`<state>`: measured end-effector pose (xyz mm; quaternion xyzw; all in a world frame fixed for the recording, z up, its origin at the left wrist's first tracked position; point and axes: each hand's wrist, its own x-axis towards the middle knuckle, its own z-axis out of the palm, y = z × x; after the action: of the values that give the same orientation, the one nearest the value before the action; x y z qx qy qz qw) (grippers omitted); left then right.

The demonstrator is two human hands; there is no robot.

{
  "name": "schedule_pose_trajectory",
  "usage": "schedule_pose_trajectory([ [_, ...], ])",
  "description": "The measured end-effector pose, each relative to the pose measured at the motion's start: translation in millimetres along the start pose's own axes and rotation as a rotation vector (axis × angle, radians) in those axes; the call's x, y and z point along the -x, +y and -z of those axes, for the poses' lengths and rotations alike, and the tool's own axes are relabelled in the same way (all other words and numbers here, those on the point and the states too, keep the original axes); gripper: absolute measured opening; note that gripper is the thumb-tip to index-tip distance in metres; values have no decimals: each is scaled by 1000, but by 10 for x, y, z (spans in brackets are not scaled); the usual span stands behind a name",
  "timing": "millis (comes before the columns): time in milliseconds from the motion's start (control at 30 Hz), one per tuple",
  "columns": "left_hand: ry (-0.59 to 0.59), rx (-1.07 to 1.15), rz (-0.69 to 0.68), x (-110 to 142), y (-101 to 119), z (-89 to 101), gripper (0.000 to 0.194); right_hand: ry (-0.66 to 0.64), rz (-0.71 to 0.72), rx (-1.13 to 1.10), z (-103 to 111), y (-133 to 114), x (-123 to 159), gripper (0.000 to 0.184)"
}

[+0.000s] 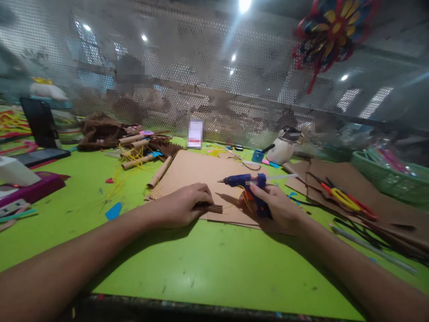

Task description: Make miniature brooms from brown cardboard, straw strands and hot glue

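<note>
Across the green table [187,268], brown cardboard [201,169] lies at twelve o'clock. Towards one, the right hand [284,208] grips a blue glue gun [243,180]; at twelve, the left hand [177,203] pinches a small corrugated strip [216,208]. Looks like gluing, calling for steady aim.

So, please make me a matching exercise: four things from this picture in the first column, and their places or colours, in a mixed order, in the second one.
Things
1. glue gun
2. scissors
3. small brown piece
4. basket

Places or colours
A. at the fingers of the left hand
B. green, at the far right
C. in the right hand
D. lying on brown sheets

Right pairs: 1-C, 2-D, 3-A, 4-B
</note>
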<state>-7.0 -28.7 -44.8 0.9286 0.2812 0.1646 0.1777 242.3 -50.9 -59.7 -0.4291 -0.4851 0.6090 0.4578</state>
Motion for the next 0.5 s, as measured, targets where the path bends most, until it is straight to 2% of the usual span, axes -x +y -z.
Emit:
schedule_pose_trajectory([
  [133,-6,54,37,-43,-10,14,27,-18,-20,-98,41,62,-1,30],
  [233,-5,84,85,-58,-4,5,32,-2,-12,-85,75,112,-24,32],
  [367,10,11,119,-65,15,-9,34,-34,12,-73,58,102,-7,33],
  [433,18,-46,113,-68,10,-23,34,-63,34,-43,46,53,24,33],
  [500,21,-92,102,-69,0,-39,34,-56,64,89,51,-20,59,36],
])
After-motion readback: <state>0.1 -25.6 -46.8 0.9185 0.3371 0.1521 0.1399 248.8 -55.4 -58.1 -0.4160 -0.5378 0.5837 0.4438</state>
